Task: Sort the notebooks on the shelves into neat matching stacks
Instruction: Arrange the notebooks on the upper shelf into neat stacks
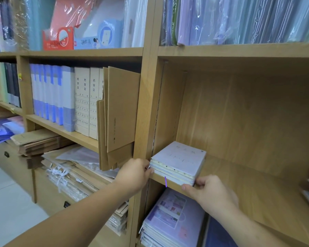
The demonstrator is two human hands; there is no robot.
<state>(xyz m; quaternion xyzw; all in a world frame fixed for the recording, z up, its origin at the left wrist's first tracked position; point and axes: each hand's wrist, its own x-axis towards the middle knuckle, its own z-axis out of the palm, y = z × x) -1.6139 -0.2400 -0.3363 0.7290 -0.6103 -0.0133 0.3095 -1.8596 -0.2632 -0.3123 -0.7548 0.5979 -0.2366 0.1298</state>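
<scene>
Cardboard folders (121,111) stand at centre-left. Below them, the left hand (134,175) pinches the left edge of the notebook stack (178,164), low centre on the wooden shelf (257,184); the right hand (210,191) grips its right front corner, apparently to square the edges.

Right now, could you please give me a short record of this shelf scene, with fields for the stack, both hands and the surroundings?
stack: small notebook stack, lying flat at the left front of the wooden shelf, pale cover on top
left hand: left hand grips the stack's left front corner
right hand: right hand grips its right front corner, thumb along the front edge
shelf below: lavender notebooks stacked flat
left bay: cardboard folders standing upright
</scene>
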